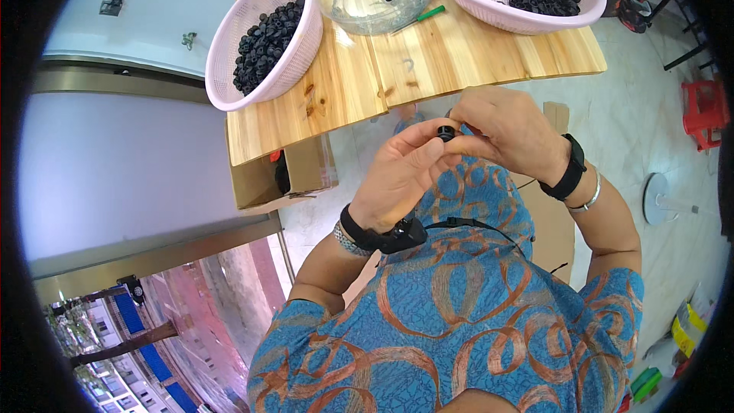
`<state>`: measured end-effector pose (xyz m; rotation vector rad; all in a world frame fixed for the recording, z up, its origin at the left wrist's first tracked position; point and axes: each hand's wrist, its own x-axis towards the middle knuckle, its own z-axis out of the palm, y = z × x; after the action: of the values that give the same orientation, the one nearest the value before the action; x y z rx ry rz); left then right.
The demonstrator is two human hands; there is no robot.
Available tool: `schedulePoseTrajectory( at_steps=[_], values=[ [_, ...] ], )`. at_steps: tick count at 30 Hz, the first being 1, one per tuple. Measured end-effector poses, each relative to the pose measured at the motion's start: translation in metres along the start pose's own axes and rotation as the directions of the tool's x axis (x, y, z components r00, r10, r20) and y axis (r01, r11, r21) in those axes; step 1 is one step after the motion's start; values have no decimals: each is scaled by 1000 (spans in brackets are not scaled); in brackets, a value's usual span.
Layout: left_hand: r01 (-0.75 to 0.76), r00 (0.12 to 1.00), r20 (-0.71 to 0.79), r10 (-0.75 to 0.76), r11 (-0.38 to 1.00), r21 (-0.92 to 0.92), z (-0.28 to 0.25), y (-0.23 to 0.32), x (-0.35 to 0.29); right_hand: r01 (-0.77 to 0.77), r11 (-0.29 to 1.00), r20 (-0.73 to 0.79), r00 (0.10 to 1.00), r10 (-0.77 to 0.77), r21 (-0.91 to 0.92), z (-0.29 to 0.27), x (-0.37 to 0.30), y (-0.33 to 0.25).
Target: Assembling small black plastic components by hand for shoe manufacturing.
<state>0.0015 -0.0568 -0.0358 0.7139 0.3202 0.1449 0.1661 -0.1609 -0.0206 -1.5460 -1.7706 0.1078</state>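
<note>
The bare left hand [405, 172] is turned palm inward, with its thumb and index finger brought close in a pinch. The bare right hand [508, 122] shows its back, its fingers curled. Both hands meet at the fingertips; left forearm [325, 268] and right forearm [612, 214] slant inward.

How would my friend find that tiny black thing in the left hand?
Find the pale wooden table bearing pink plastic mesh baskets. Just below its nearest edge, the bare left hand and bare right hand meet. The left hand pinches a small, round, glossy black piece; unlike the black parts heaped in the baskets, this one is held singly.
</note>
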Motion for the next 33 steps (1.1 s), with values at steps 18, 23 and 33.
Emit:
schedulePoseTrajectory(
  at_steps=[18,23,33],
  values=[
    [48,996,76,-43,997,-63,11,16,-2,143,986,-196,973,-125,84,1,10,-7],
    [10,993,112,-30,985,174,12,14,-6,192,979,-240,955,-172,62,-3,7,-9],
    [-143,989,21,146,917,372,19,13,-11,32,926,-183,982,40,375,2,0,-21]
  ],
)
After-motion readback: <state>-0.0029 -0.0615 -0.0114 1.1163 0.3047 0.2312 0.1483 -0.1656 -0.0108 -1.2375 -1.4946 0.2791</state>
